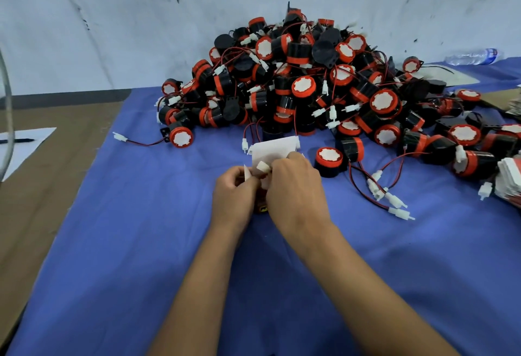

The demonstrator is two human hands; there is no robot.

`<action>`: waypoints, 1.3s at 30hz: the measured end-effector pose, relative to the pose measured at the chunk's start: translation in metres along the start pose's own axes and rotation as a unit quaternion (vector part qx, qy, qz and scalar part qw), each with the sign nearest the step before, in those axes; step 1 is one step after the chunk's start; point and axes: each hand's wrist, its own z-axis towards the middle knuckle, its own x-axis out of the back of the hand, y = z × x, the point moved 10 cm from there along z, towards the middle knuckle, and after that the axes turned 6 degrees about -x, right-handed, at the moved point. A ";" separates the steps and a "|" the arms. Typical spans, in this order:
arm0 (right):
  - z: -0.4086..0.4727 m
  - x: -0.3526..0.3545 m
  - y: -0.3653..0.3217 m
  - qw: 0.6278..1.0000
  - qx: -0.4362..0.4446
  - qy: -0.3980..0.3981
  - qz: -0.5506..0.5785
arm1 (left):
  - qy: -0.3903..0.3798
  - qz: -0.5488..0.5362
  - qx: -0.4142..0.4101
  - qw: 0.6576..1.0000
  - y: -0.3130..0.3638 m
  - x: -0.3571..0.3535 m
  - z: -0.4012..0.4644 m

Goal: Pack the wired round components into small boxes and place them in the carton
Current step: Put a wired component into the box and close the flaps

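Both hands [265, 186], white cardboard box [275, 149]

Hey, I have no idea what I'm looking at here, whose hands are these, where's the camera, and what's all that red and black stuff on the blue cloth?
There is no machine here: a person is working with two bare hands, and the single picture comes from a camera worn on their head, looking forward and down. The left hand and right hand are together gripping a small box with its white flaps open; a white connector pokes out between the fingers, so a part seems to be going in. Behind them, on the blue cloth, lies a big pile of round components, black with red caps, each trailing thin wires and white plugs. A water bottle lies far right, and a sheet of paper with a pen sits at the left edge.
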 end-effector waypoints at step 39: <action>0.030 -0.010 0.010 0.990 -0.019 0.001 0.140 | -0.030 0.059 -0.031 0.997 0.007 -0.012 0.000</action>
